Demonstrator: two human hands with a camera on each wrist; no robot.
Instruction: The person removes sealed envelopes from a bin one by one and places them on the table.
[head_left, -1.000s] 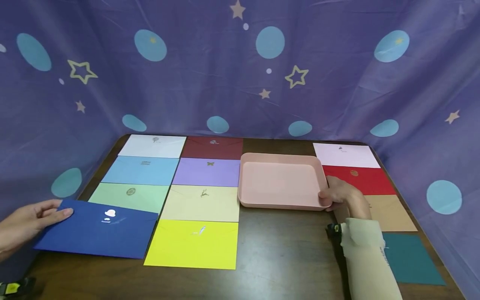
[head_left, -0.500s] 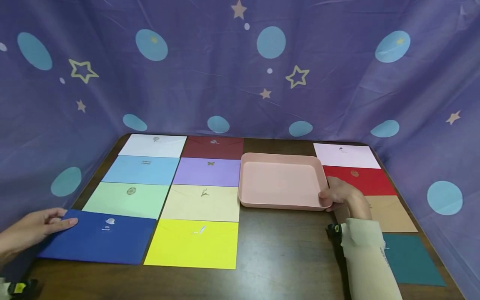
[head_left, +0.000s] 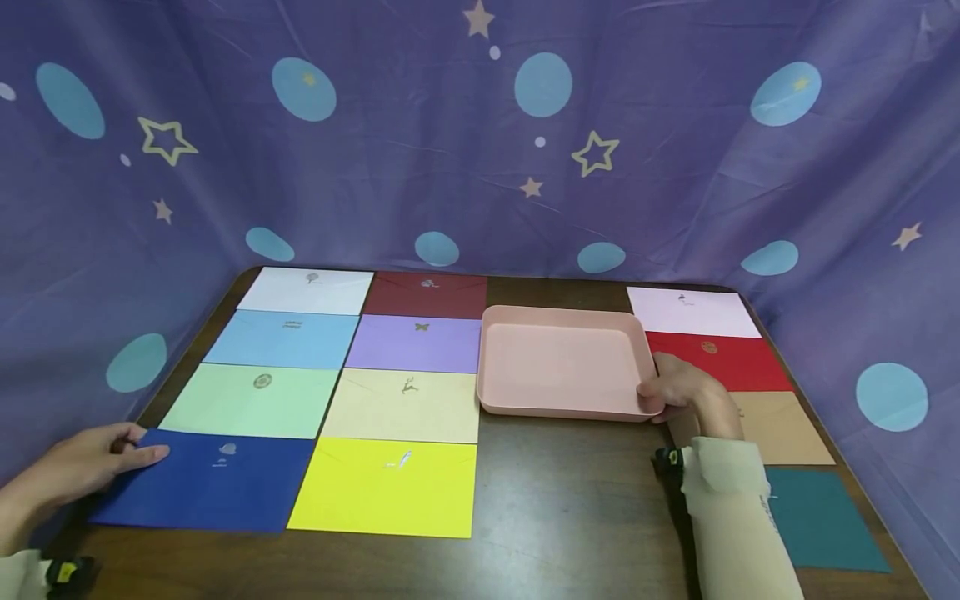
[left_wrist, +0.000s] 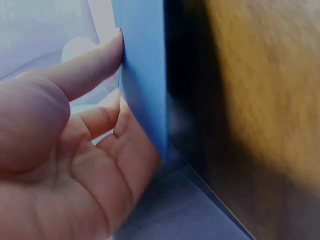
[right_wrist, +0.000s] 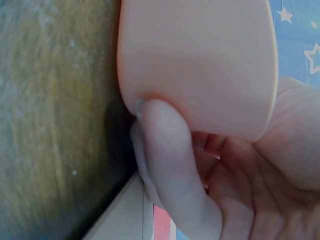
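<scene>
My left hand (head_left: 97,462) pinches the left edge of a dark blue envelope (head_left: 217,496) with a small silver print, at the near left of the table. In the left wrist view, thumb and fingers lie on either side of the envelope (left_wrist: 142,65), whose edge stands off the dark wooden surface. A shallow pink tray (head_left: 566,367), with nothing in it, sits right of the envelopes. My right hand (head_left: 686,387) grips the tray's near right corner. The right wrist view shows a digit pressed to the tray's outer wall (right_wrist: 200,65).
Beside the blue envelope lie a yellow envelope (head_left: 382,492) and a light green one (head_left: 251,400), with several more in two columns behind. On the right, a column holds red (head_left: 727,362), tan (head_left: 791,429) and teal (head_left: 825,517) envelopes. A purple curtain (head_left: 420,150) surrounds the table.
My left hand has drawn the blue envelope nearer and slightly right and lowered it, uncovering more of the light green envelope. My right hand and the tray have stayed put.
</scene>
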